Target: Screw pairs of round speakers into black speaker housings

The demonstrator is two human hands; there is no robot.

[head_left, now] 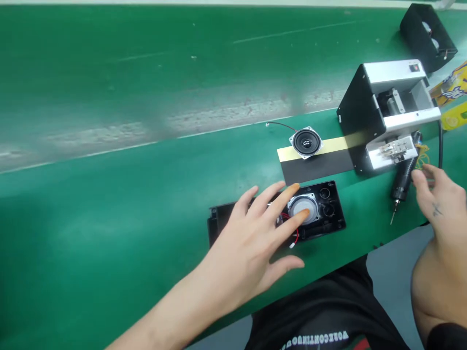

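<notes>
My left hand [259, 233] lies with fingers spread over a long black plastic housing [333, 206], its fingertips at a round speaker [303, 208] set inside. Red wires with a white connector [292, 245] come out beside the palm. My right hand [440, 197] is at the right, thumb and fingers curled together near a black electric screwdriver [403, 180]; what its fingertips hold, if anything, is too small to tell. Behind the housing, a loose speaker [307, 142] with a thin wire rests on a black and yellow strip [317, 168].
A black and silver machine [388, 116] stands at the right behind the screwdriver. Yellow cord [423, 154] lies beside it. Farther right are a black open box [427, 36] and yellow packaging [454, 92]. The green table's [127, 243] front edge runs by my lap.
</notes>
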